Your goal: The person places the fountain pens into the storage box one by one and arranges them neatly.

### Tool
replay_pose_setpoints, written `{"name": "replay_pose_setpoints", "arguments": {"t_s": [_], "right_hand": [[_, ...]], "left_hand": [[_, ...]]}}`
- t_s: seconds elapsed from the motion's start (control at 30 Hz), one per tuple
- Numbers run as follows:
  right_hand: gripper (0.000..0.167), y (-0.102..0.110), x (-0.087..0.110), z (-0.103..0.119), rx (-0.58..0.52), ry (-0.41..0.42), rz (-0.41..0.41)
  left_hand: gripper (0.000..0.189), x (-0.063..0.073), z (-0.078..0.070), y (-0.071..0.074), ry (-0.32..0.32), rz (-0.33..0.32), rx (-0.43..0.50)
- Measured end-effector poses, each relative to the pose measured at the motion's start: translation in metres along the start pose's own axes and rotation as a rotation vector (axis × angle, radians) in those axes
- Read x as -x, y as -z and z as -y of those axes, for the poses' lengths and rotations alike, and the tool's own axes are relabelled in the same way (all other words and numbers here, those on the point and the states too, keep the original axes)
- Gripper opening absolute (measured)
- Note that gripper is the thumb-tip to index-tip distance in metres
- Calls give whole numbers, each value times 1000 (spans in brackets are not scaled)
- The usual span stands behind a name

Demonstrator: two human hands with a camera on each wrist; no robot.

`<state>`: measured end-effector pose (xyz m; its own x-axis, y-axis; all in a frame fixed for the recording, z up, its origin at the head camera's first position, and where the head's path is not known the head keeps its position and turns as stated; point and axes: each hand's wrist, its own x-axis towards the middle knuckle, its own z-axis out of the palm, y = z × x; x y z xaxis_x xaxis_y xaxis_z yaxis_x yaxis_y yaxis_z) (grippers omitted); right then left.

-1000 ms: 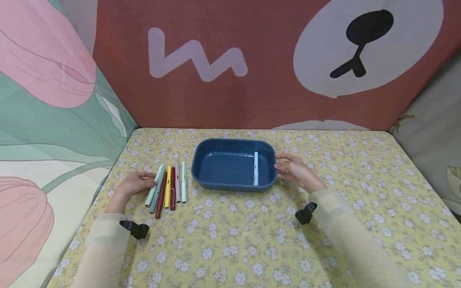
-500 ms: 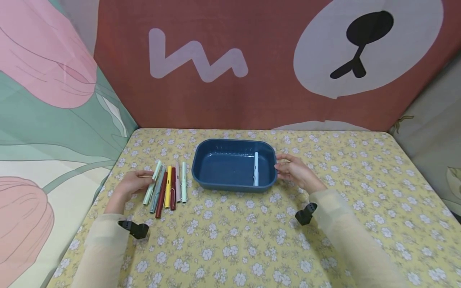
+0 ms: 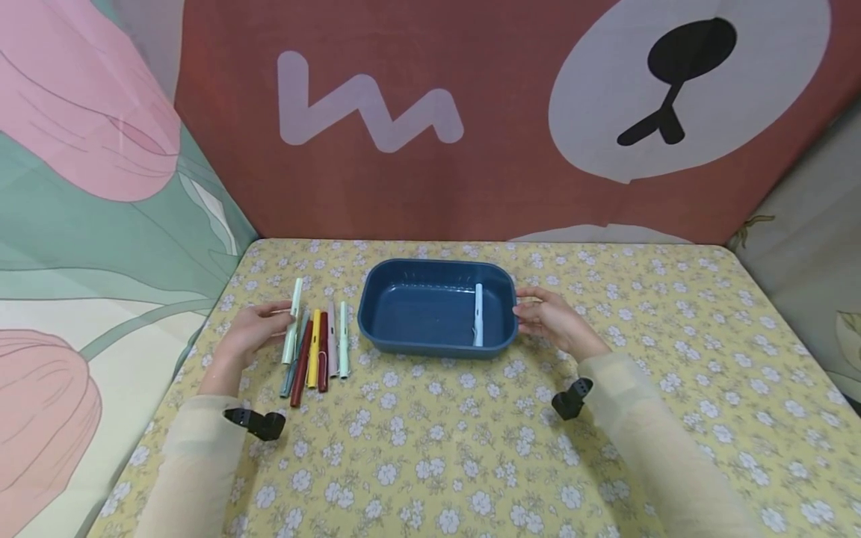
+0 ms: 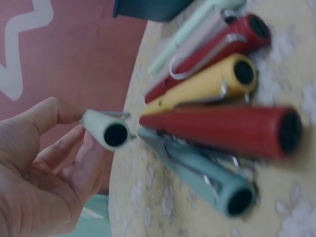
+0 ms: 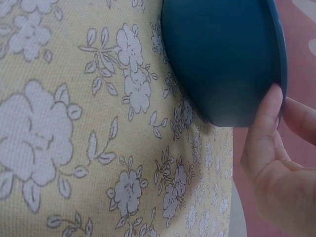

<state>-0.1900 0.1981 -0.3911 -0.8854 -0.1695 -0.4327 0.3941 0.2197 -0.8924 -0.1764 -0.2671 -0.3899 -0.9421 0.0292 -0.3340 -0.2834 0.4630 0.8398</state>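
Note:
My left hand [image 3: 252, 332] pinches a pale green pen [image 3: 292, 321] between thumb and fingers, lifted over the left end of a row of pens. In the left wrist view its dark round end [image 4: 115, 135] faces the camera. Beside it on the table lie a blue-grey pen [image 4: 197, 173], a dark red pen [image 4: 222, 129], a yellow pen [image 3: 314, 350], another red pen [image 3: 323, 359], a light pinkish pen [image 3: 332, 340] and a mint pen [image 3: 344, 340]. My right hand [image 3: 554, 321] grips the right rim of a blue plastic basin [image 3: 420, 350], thumb against its outer wall.
A light blue pen [image 3: 478, 317] lies inside the basin, near its right wall. Under everything spreads a yellow floral tablecloth [image 3: 430, 448]. A reddish printed cloth [image 3: 430, 194] hangs behind the table, and a flowered cloth [image 3: 121, 246] hangs at the left.
My left hand has taken hold of the pale green pen at the row's left end and raised it, moving slightly away from me. My right hand and the basin have stayed put.

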Motion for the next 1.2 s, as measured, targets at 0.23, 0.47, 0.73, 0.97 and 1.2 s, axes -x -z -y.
{"name": "replay_pose_setpoints", "arguments": {"t_s": [0.23,0.47,0.73,0.97,1.2], "right_hand": [[52,-1,0,0,2,-2,-5],[52,-1,1,2,7,-7,-5],[52,-1,0,3,11,-10,-4],[51,-1,-1,2,3,-15,1],[52,0,0,2,6,-9,-2]], "left_hand": [[57,-1,-17,-12,-1,31,47],[57,0,-36,-26,-22,57,63],[55,-5,-54,-48,-29,89,110],[55,-15,-64,-69,-35,115,200],[57,-19,-72,-88,-17,147,232]]}}
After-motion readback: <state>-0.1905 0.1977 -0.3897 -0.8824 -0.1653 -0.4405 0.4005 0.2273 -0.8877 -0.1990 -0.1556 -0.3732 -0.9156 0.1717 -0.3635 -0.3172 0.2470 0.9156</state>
